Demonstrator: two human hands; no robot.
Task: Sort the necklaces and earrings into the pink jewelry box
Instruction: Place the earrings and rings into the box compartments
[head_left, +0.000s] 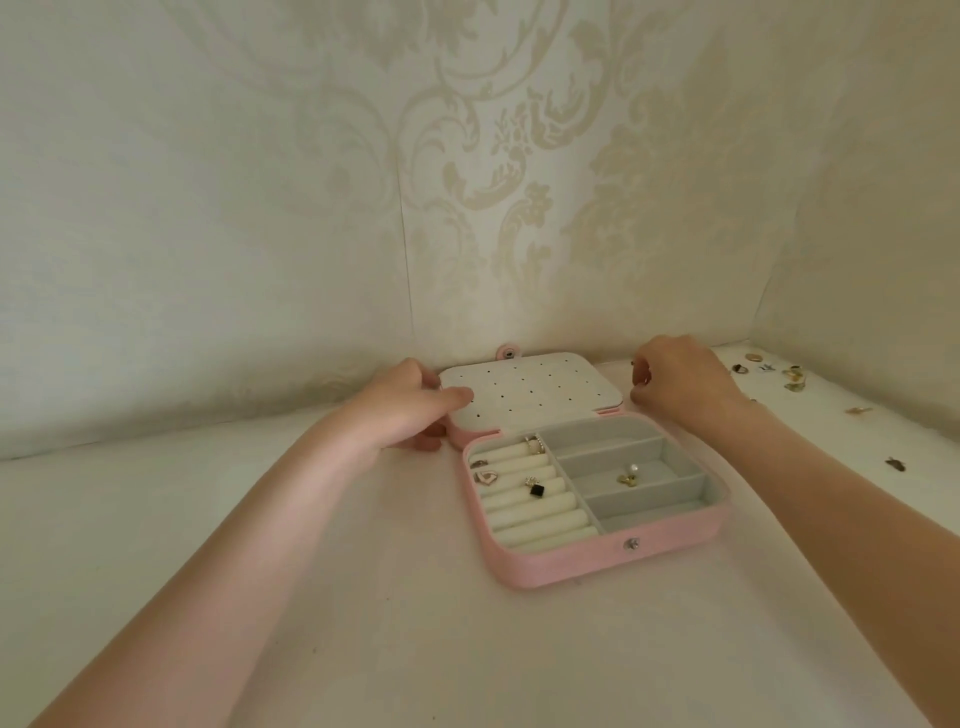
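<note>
Jewelry box (675, 540): pink, lying open on the white table (260, 597), right of centre, near the far wall.
Lid (530, 395): folded back flat on the far side of the base; white panel with rows of small holes faces up; snap tab (508, 354) at its far edge.
Ring rolls (530, 499): cream padded rows in the left half of the base; a heart-shaped piece (485, 476) and a black square piece (536, 489) sit on them, with more small gold pieces at the far end.
Compartments (639, 467): grey, in the right half; a gold piece with a pearl (628, 475) lies in the middle one.
Left hand (410, 405): at the lid's left edge, fingers curled around the edge, thumb on top of the white panel.
Right hand (680, 379): just right of the lid's far right corner, fingers curled; whether it holds something or touches the lid cannot be told.
Loose jewelry (795, 376): small gold and dark pieces scattered on the table at far right, well apart from the box.
Wall (467, 156): pale patterned wallpaper behind the table.
</note>
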